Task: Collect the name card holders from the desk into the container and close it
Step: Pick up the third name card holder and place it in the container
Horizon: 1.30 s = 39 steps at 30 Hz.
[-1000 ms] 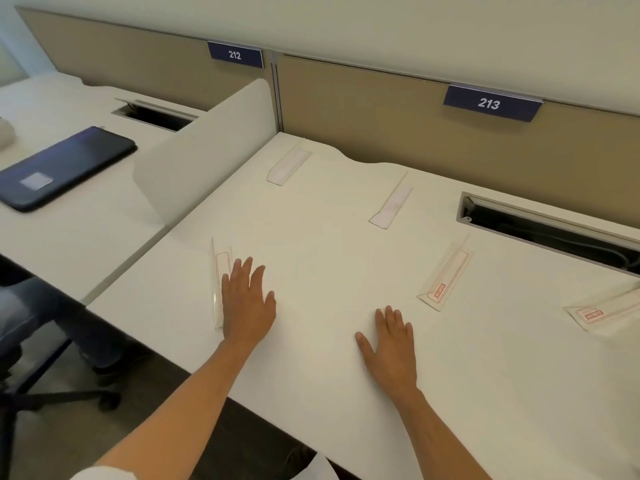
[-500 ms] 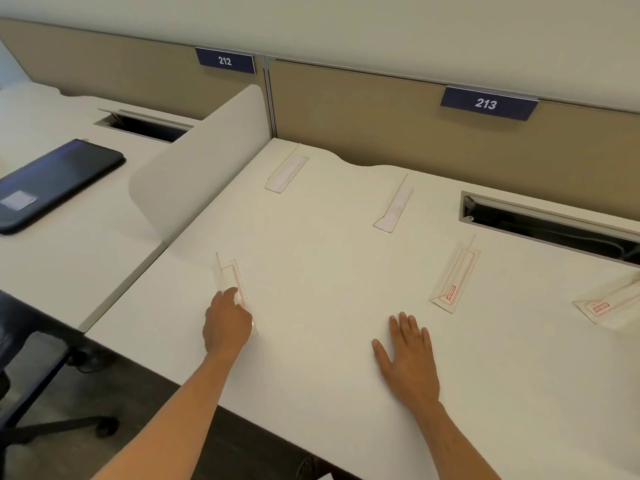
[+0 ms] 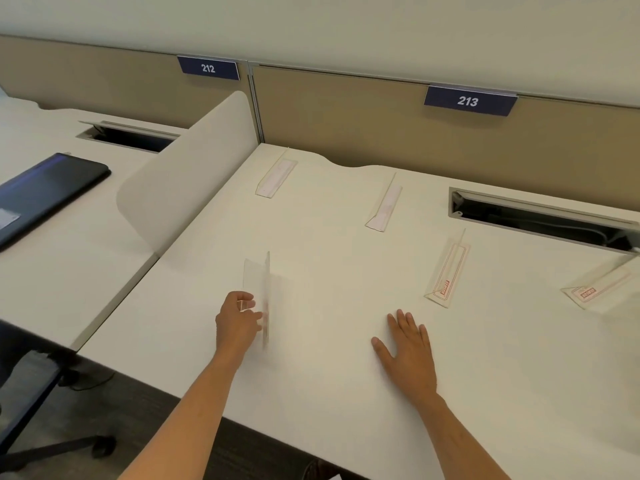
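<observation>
Up front at desk 213, the left hand (image 3: 237, 323) pinches a clear name card holder (image 3: 258, 292) near its lower end, fingers curled round it, tilting it up on edge off the white desk (image 3: 311, 393); blur hides exact contact w/ the surface. The right hand (image 3: 408, 351) lies flat, fingers spread, holding nothing. Four more holders lie flat: one far left (image 3: 276, 178), one mid-back (image 3: 384, 209), one w/ red print (image 3: 446, 275), one at the right edge (image 3: 599, 289). No container in view.

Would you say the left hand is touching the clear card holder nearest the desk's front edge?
Touching: the head view shows the left hand pinching the clear card holder.
</observation>
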### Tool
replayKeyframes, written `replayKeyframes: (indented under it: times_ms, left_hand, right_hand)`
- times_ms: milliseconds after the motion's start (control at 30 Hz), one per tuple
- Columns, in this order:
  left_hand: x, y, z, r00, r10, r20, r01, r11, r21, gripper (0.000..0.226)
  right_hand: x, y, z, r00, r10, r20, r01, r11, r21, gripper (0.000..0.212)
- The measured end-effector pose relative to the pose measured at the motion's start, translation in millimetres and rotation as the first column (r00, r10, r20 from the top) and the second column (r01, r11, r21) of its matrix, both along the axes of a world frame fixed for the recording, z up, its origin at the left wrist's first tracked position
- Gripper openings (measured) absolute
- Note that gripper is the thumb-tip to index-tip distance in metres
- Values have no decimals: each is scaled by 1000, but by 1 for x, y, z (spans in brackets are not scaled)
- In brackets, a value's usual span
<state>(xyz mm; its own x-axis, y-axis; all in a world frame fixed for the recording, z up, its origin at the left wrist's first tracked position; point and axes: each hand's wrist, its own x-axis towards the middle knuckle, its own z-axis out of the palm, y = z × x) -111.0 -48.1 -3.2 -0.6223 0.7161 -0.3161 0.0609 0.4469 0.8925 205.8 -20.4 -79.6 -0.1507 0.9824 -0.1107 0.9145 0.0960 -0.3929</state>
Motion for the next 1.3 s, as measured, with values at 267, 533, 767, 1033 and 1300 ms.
replayKeyframes:
  times_ms: [267, 533, 767, 1033, 1300]
  left_hand:
    - [65, 5, 15, 890, -107, 443, 13, 978, 208, 58]
    - [145, 4, 22, 738, -183, 649, 19, 968, 251, 62]
    - [177, 7, 19, 708, -182, 682, 7, 968, 251, 35]
    - [193, 21, 24, 714, -304, 631, 139, 944, 298, 61]
    - [191, 35, 13, 708, -326, 626, 154, 937, 313, 39]
  right_hand:
    - [-10, -11, 47, 794, -235, -561, 96, 959, -267, 50]
    - [-11, -29, 93, 405, -362, -839, -213, 855, -472, 58]
    - [8, -36, 91, 292, -404, -867, -246, 844, -476, 64]
    - [53, -33, 89, 263, -444, -857, -123, 865, -486, 57]
    - [99, -35, 80, 202, -509, -837, 31, 857, -514, 34]
